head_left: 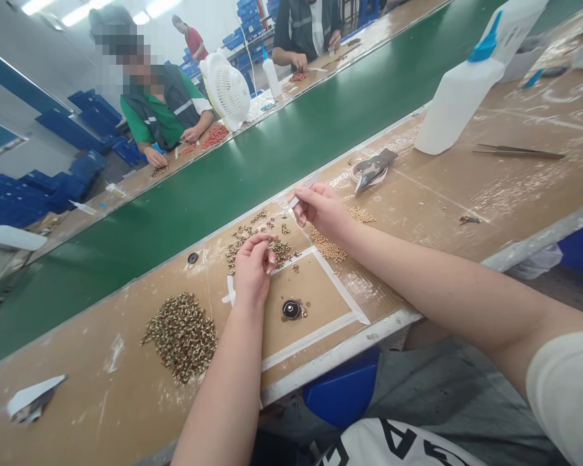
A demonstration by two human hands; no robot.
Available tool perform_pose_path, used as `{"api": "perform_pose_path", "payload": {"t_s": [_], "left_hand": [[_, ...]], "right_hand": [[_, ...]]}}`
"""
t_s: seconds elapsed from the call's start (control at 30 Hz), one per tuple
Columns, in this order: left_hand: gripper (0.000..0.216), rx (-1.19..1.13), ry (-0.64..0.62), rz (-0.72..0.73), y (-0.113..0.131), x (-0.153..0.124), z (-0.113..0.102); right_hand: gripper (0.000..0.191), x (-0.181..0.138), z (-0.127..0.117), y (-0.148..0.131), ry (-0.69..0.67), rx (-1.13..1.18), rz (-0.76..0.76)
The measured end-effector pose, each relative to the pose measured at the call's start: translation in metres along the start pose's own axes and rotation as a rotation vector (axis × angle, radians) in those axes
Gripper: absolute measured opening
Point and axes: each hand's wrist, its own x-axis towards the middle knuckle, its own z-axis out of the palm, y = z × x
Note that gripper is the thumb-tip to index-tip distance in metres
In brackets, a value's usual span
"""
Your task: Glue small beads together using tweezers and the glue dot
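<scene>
My left hand (255, 262) is over the near edge of a loose scatter of small brass-coloured parts (282, 249), its thumb and fingers pinched together. Whatever may be between those fingertips is too small to make out. To its right and a little farther off, my right hand (321, 208) grips a small flat pale strip (301, 194) between thumb and fingers. Beneath my right hand and wrist spreads a pile of tiny tan beads (328, 244). A small round black dish (290, 309) with a shiny surface sits inside a white-taped rectangle, nearer my body.
A heap of brass-coloured parts (182, 336) lies left of my left forearm. Rightward are a tape roll with camouflage cloth (373, 169), a white bottle (459, 103) and tweezers (519, 151). Beyond runs a green conveyor belt (291, 136), with co-workers seated across it.
</scene>
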Motion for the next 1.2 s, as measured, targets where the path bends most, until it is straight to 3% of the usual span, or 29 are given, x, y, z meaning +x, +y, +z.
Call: {"api": "perform_pose_path", "payload": {"t_s": [0.33,0.83,1.2], "left_hand": [[0.036,-0.028,-0.006,-0.056,0.000,-0.001,-0.002],[0.042,-0.065,-0.004,-0.022,-0.005,0.000,-0.003],[0.042,0.033,-0.099,0.037,-0.013,-0.006,0.001]], "right_hand": [[0.040,0.000,-0.001,0.000,-0.012,0.011,-0.008],[0.037,-0.003,0.001,-0.004,0.023,-0.007,0.004],[0.040,-0.003,0.002,-0.003,0.015,-0.039,-0.018]]}}
